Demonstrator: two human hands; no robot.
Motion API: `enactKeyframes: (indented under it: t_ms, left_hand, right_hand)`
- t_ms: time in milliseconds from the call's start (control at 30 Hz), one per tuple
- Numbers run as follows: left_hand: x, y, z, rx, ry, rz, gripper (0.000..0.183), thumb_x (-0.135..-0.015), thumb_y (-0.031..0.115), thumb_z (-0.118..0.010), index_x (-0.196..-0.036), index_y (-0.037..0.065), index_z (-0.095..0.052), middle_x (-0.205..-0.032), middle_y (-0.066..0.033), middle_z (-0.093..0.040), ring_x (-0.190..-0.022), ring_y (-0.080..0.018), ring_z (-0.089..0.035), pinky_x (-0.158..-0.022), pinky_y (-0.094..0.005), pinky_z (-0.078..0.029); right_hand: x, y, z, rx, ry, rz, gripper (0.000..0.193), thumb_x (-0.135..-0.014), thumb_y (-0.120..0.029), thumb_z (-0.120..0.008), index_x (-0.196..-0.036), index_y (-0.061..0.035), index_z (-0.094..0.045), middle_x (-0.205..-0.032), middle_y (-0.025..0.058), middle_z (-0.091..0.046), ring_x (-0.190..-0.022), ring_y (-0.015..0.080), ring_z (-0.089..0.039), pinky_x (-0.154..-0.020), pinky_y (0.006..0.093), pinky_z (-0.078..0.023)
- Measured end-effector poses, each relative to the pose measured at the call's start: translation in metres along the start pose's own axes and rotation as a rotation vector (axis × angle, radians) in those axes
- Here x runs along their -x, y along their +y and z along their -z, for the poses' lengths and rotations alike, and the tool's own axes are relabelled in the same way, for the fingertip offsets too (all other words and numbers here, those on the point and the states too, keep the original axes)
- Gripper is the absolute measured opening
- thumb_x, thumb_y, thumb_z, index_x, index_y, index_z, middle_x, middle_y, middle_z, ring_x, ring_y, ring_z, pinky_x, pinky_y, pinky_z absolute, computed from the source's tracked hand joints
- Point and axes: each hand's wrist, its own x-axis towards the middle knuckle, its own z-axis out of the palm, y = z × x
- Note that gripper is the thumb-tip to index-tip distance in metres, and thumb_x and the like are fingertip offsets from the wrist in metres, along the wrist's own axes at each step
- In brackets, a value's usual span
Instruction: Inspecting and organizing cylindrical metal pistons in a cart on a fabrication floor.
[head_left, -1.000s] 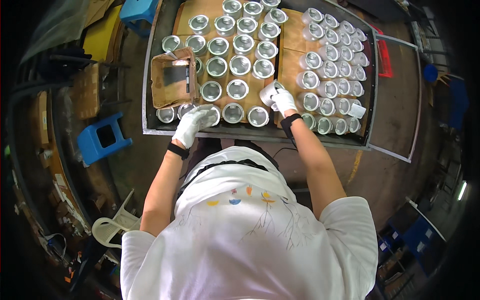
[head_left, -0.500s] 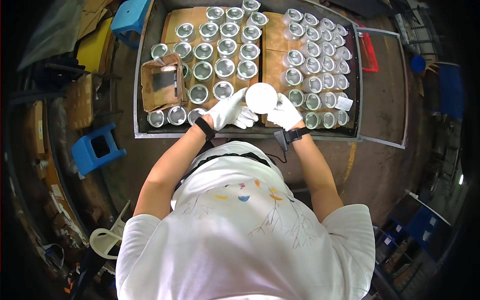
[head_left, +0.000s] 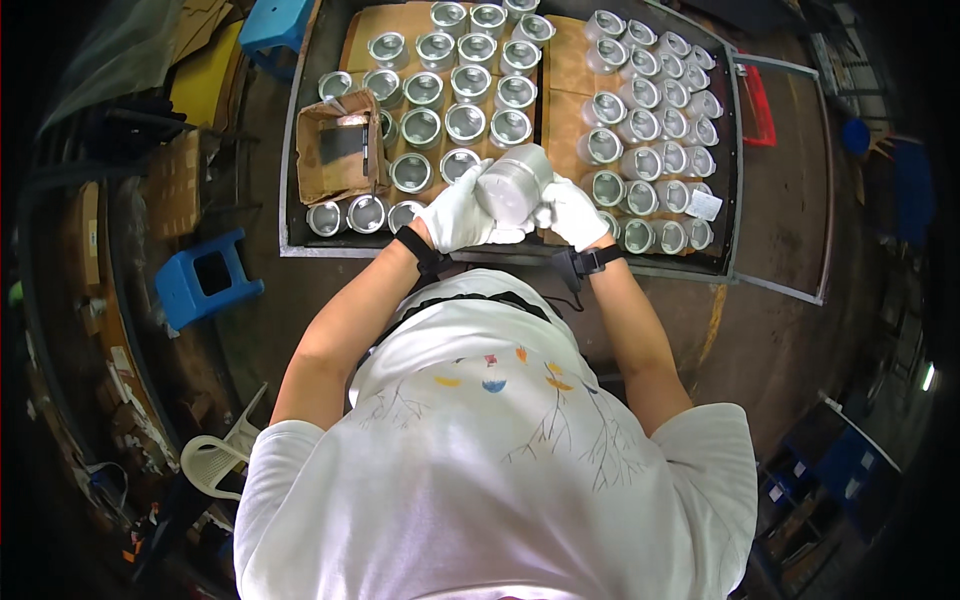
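Box (head_left: 313, 186): tray's (head_left: 340, 251) left.
Left hand (head_left: 456, 216): our fingers cradle the cup (head_left: 516, 186), seemingly for support.
Cup: tilted, above the tray's near side.
Right hand (head_left: 576, 213): our fingers grasp its right side, probably to steady it.
Standing cups (head_left: 641, 163): rows, tray's right, likely for order.

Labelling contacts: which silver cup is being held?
The tilted silver cup between the left hand and right hand, its closed end showing. The other cups stand in rows, open ends up.
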Motion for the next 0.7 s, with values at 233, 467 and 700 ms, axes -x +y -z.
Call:
enactKeyframes:
  t_ms: [233, 467, 700]
  left_hand:
    - [-0.005, 0.001, -0.015, 0.105, 0.153, -0.331, 0.051, -0.103, 0.036, -0.049, -0.143, 0.005, -0.041, -0.141, -0.0164, -0.05, -0.129, -0.0323, -0.052, -0.107, -0.0533, -0.043]
    - [0.004, 0.008, -0.027, -0.331, 0.316, -0.484, 0.046, -0.1, 0.033, -0.057, -0.137, 0.008, -0.048, -0.129, -0.0109, -0.059, -0.116, -0.0256, -0.061, -0.096, -0.0448, -0.052]
    - [0.016, 0.02, -0.02, -0.056, 0.063, -0.192, 0.056, -0.1, 0.052, -0.046, -0.14, 0.013, -0.046, -0.128, -0.0134, -0.06, -0.106, -0.0286, -0.066, -0.071, -0.0471, -0.062]
  right_hand:
    - [0.004, -0.014, -0.024, 0.511, -0.026, 0.221, 0.024, -0.081, -0.006, -0.059, -0.103, 0.0, -0.066, -0.087, 0.0027, -0.068, -0.072, 0.009, -0.062, -0.069, 0.0255, -0.05]
    - [0.019, -0.037, -0.053, 0.585, -0.021, 0.093, 0.023, -0.084, -0.015, -0.066, -0.1, 0.0008, -0.066, -0.081, 0.0028, -0.065, -0.073, 0.0103, -0.061, -0.07, 0.0283, -0.049]
    - [0.018, -0.062, -0.061, 1.67, -0.049, 0.713, 0.021, -0.084, -0.024, -0.07, -0.079, -0.0036, -0.069, -0.071, 0.0115, -0.057, -0.072, 0.0289, -0.057, -0.067, 0.0375, -0.045]
